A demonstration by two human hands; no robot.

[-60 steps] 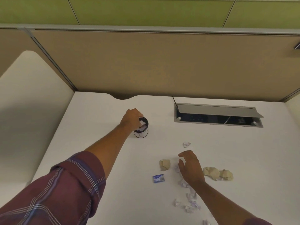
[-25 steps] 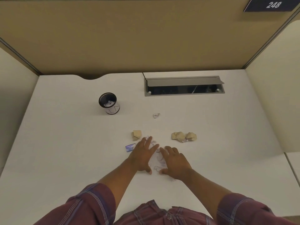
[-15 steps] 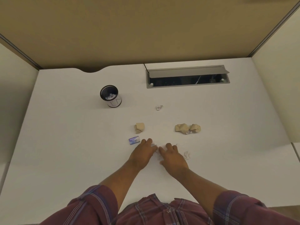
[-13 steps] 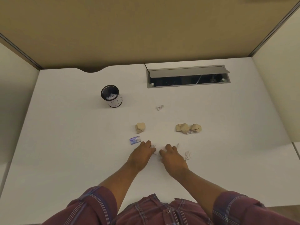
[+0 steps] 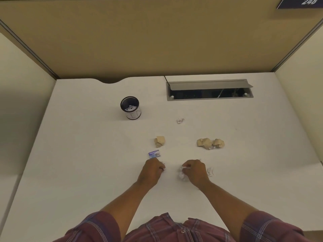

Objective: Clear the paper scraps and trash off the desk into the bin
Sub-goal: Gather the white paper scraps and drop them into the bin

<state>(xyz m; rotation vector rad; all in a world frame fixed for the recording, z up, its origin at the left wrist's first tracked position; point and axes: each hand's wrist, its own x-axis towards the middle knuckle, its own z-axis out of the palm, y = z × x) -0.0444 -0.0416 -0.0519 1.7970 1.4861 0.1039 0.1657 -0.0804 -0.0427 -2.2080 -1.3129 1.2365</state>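
My left hand (image 5: pixel 152 170) is fisted on the white desk (image 5: pixel 87 163), with bits of white paper scrap peeking out at its fingers. My right hand (image 5: pixel 195 171) is closed around white paper scraps (image 5: pixel 182 174) that bulge out on its left side. One white scrap (image 5: pixel 210 171) lies just right of that hand. A small blue card (image 5: pixel 154 153) sits above my left hand. Tan crumpled balls lie further back: one (image 5: pixel 159 141) in the middle, two (image 5: pixel 210 143) on the right. A tiny white scrap (image 5: pixel 180 120) lies beyond. The small black bin (image 5: pixel 130 110) stands at back left with scraps inside.
An open grey cable hatch (image 5: pixel 209 89) is set into the desk at the back right. Tan partition walls (image 5: pixel 157 41) close off the back and both sides. A dark sign (image 5: pixel 304 2) reading 248 hangs at top right.
Both hands have gone from flat, side by side over the scrap pile, to closed fists pulled apart, each gathering white scraps. Earlier still, my left hand was at the bin.
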